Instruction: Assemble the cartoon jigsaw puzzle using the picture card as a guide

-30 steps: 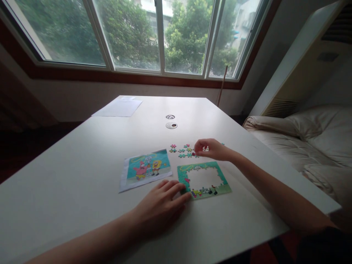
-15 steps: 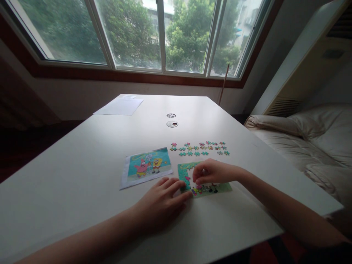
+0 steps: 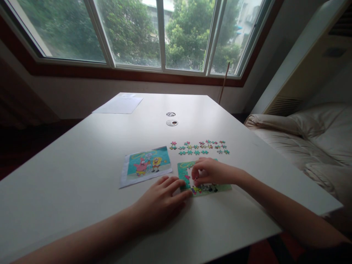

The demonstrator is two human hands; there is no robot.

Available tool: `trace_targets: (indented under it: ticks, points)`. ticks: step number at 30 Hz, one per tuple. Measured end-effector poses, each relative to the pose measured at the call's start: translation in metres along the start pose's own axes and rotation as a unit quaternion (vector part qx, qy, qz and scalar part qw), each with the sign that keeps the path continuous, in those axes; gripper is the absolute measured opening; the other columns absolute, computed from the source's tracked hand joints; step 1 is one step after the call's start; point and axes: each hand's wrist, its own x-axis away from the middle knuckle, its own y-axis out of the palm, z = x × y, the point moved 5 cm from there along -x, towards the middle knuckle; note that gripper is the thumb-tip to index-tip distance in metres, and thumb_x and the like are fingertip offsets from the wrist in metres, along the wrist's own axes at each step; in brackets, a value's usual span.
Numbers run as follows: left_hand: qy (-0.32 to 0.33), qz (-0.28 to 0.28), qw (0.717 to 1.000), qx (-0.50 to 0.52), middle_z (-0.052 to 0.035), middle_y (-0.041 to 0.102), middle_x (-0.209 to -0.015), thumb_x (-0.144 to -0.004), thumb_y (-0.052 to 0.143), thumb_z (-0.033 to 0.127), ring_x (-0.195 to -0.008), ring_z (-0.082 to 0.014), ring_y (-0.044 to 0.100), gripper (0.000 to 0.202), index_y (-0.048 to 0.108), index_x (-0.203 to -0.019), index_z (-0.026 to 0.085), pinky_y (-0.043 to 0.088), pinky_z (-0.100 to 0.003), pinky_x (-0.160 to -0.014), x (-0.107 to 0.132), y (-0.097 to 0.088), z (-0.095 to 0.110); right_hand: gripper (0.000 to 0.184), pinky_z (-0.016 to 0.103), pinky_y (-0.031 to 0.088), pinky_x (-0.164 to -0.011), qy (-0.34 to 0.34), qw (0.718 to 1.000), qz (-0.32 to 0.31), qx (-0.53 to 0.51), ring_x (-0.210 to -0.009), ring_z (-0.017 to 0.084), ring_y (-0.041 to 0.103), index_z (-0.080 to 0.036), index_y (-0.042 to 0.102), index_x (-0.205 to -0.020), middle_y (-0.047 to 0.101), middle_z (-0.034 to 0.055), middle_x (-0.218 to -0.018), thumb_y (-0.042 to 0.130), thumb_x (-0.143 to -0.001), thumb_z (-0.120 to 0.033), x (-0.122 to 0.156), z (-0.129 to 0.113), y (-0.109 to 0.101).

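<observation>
A green puzzle frame (image 3: pixel 223 187) lies flat on the white table (image 3: pixel 82 154). My right hand (image 3: pixel 210 171) rests over its middle, fingers pinched on a small puzzle piece pressed down into the frame's left part. My left hand (image 3: pixel 162 200) lies flat on the table with fingers spread, its fingertips touching the frame's near left corner. Several loose puzzle pieces (image 3: pixel 199 147) lie in rows just beyond the frame. A cartoon reference picture (image 3: pixel 145 165) lies to the left of the frame.
A sheet of paper (image 3: pixel 118 104) lies at the table's far left. Two round cable holes (image 3: pixel 172 123) sit mid-table. A cushioned sofa (image 3: pixel 310 139) stands right of the table. Windows run along the far wall.
My right hand left the loose pieces with one piece pinched and came down onto the puzzle frame. My left hand stayed at the frame's corner.
</observation>
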Motion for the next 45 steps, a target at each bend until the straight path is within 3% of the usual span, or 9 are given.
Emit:
trace_targets:
  ticks: [7, 12, 22, 27, 30, 41, 45]
  points:
    - [-0.005, -0.011, 1.0, 0.006, -0.0098, 0.057, -0.106, -0.088, 0.041, 0.019, -0.097, -0.0247, 0.052, 0.028, 0.053, -0.113, 0.022, 0.044, -0.043, -0.082, 0.002, 0.003, -0.001, 0.014, 0.026, 0.038, -0.07, -0.003, 1.0, 0.005, 0.029, -0.074, 0.014, 0.051, -0.017, 0.061, -0.071, 0.06, 0.0011, -0.073, 0.07, -0.073, -0.028, 0.0, 0.002, 0.001]
    - [-0.012, -0.014, 1.0, 0.003, -0.0094, 0.056, -0.106, -0.088, 0.041, 0.019, -0.095, -0.0243, 0.053, 0.028, 0.053, -0.113, 0.023, 0.044, -0.042, -0.082, 0.001, 0.002, 0.0, 0.019, 0.025, 0.039, -0.07, -0.025, 0.999, 0.011, 0.033, -0.072, 0.013, 0.052, -0.016, 0.061, -0.074, 0.061, 0.0017, -0.074, 0.061, -0.081, -0.034, -0.006, 0.0, -0.007]
    - [-0.012, 0.001, 1.0, 0.021, -0.0111, 0.056, -0.105, -0.087, 0.043, 0.018, -0.094, -0.0256, 0.054, 0.028, 0.054, -0.112, 0.021, 0.046, -0.045, -0.079, 0.001, 0.0, -0.001, 0.015, 0.022, 0.038, -0.061, 0.058, 0.991, 0.092, 0.079, -0.068, 0.012, 0.056, -0.015, 0.068, -0.086, 0.066, 0.0039, -0.08, 0.059, -0.079, -0.025, -0.079, 0.053, -0.039]
    - [-0.006, 0.011, 1.0, 0.016, -0.0107, 0.057, -0.107, -0.087, 0.042, 0.018, -0.094, -0.0241, 0.054, 0.029, 0.054, -0.113, 0.022, 0.046, -0.043, -0.08, 0.003, 0.0, 0.0, 0.024, 0.023, 0.038, -0.061, 0.103, 0.983, 0.124, 0.086, -0.07, 0.013, 0.057, -0.015, 0.068, -0.085, 0.066, 0.006, -0.082, 0.059, -0.079, -0.037, -0.107, 0.07, -0.038]
    - [-0.008, 0.01, 1.0, 0.017, -0.0107, 0.057, -0.107, -0.087, 0.043, 0.018, -0.094, -0.0242, 0.054, 0.03, 0.054, -0.114, 0.022, 0.046, -0.042, -0.08, 0.003, 0.001, -0.001, 0.029, 0.022, 0.039, -0.059, 0.11, 0.986, 0.108, 0.071, -0.068, 0.013, 0.058, -0.015, 0.067, -0.084, 0.066, 0.0055, -0.081, 0.063, -0.075, -0.042, -0.117, 0.071, -0.034]
    - [-0.01, 0.012, 1.0, 0.015, -0.0105, 0.058, -0.105, -0.088, 0.042, 0.019, -0.092, -0.0237, 0.054, 0.027, 0.055, -0.111, 0.021, 0.047, -0.042, -0.079, 0.001, -0.002, 0.0, 0.023, 0.02, 0.038, -0.052, 0.149, 0.988, -0.006, 0.028, -0.063, 0.011, 0.056, -0.015, 0.068, -0.082, 0.067, 0.0045, -0.08, 0.071, -0.067, -0.032, -0.14, 0.073, -0.035]
    - [-0.01, 0.015, 1.0, 0.017, -0.0105, 0.057, -0.106, -0.088, 0.042, 0.019, -0.094, -0.0233, 0.054, 0.028, 0.054, -0.112, 0.021, 0.047, -0.041, -0.08, 0.002, -0.001, 0.0, 0.021, 0.02, 0.037, -0.051, 0.151, 0.988, 0.005, 0.022, -0.063, 0.011, 0.055, -0.013, 0.067, -0.079, 0.066, 0.0046, -0.078, 0.071, -0.067, -0.029, -0.139, 0.071, -0.038]
